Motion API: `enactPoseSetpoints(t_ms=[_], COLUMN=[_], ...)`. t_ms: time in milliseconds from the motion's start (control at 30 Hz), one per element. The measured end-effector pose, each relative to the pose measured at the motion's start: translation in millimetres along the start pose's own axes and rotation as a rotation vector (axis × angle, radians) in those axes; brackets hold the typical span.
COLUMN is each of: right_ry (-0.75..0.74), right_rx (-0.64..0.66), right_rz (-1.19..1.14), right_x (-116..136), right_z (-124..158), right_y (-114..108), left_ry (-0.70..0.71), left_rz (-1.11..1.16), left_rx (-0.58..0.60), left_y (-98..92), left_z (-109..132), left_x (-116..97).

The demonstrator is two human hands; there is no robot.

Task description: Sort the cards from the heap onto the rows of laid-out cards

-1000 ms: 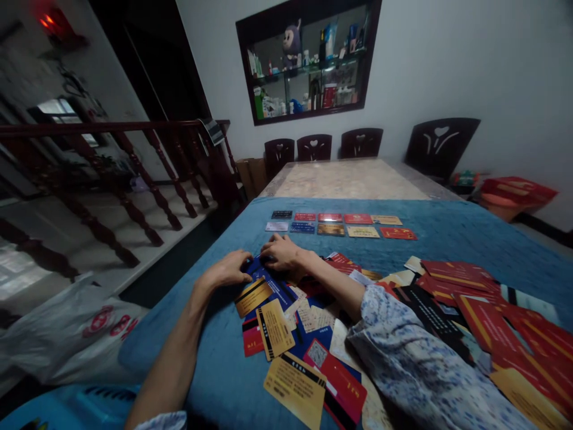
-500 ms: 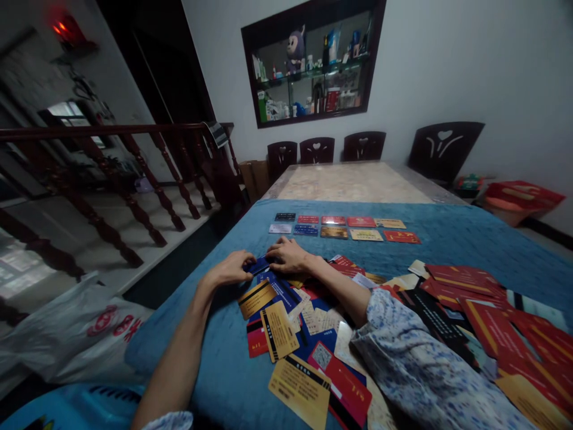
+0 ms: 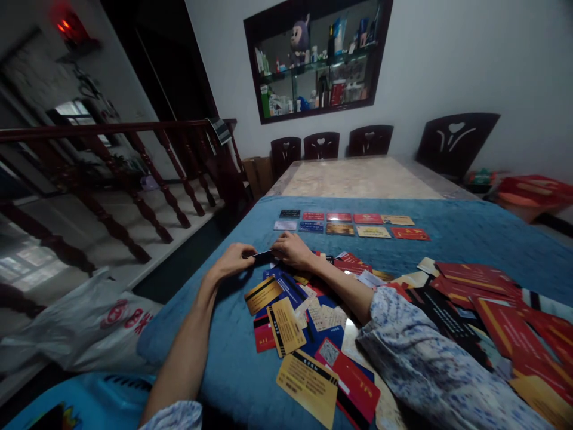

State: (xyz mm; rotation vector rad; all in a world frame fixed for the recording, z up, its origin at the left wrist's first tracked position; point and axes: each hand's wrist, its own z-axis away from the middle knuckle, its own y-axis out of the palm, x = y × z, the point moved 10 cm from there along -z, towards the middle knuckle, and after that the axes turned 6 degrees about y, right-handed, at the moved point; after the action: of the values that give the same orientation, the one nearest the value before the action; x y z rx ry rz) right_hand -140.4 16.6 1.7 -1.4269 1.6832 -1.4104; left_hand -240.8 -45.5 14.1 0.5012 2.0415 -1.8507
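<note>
A dark card (image 3: 262, 255) is held level just above the blue cloth (image 3: 470, 239) between my two hands. My left hand (image 3: 233, 260) pinches its left end and my right hand (image 3: 293, 249) pinches its right end. Below the hands lies a loose heap of cards (image 3: 304, 334) in yellow, red, blue and black. Beyond the hands, two neat rows of cards (image 3: 353, 224) lie on the cloth.
Large red and black cards (image 3: 483, 298) spread over the right of the cloth. Past the cloth the table's marble top (image 3: 358, 178) shows, with dark chairs (image 3: 456, 140) round it. A wooden railing (image 3: 134, 173) and white plastic bags (image 3: 80, 322) are at the left.
Both hands lifted a dark card out of the heap and now hold it by its ends. The view shifted slightly to the left.
</note>
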Motion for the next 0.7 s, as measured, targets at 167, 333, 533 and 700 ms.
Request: enactPoseSetpoints(t_ms=[167,333,533,700], right_ry=[0.082,0.130,0.129,0.135], right_rx=[-0.013,-0.031,-0.042,-0.043], right_rz=[-0.006,-0.022,-0.002,0.026], right_x=[-10,-16,-16,-16], right_z=[-1,-2,-2,-1], right_y=[-2,-1,4,3], left_ry=[0.020,-0.012,0.014,0.051], left_rz=[-0.020,-0.079,-0.019,-0.009], left_rx=[-0.079,-0.131,-0.185,-0.241], left_y=[-1.5,2.2,5.1,4.2], left_z=[-6,-11,-14,-12], left_x=[5,17,22,21])
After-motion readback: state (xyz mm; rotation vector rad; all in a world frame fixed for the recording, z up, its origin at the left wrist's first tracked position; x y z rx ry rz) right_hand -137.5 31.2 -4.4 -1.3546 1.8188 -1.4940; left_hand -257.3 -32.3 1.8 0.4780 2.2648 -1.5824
